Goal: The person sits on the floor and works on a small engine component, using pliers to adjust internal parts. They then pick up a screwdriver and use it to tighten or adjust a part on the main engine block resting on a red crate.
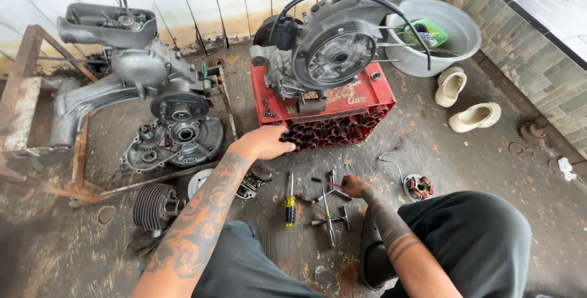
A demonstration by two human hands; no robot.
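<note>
My left hand (267, 141) reaches forward and grips the lower front edge of a red plastic crate (361, 105) lying upside down on the floor. A grey scooter engine (333, 50) with a round flywheel housing and a black cable sits on top of the crate. My right hand (353, 185) is low on the floor among several metal hand tools (328, 209), fingers closed on a thin tool with a reddish part. A yellow-and-black screwdriver (290, 203) lies just left of them.
A second dismantled engine case (174, 133) rests on a rusty metal frame (79, 163) at left, a finned cylinder (156, 206) in front. A grey basin (461, 32), two cream clogs (465, 102) and a copper-wound stator (419, 186) sit at right. Tiled ledge far right.
</note>
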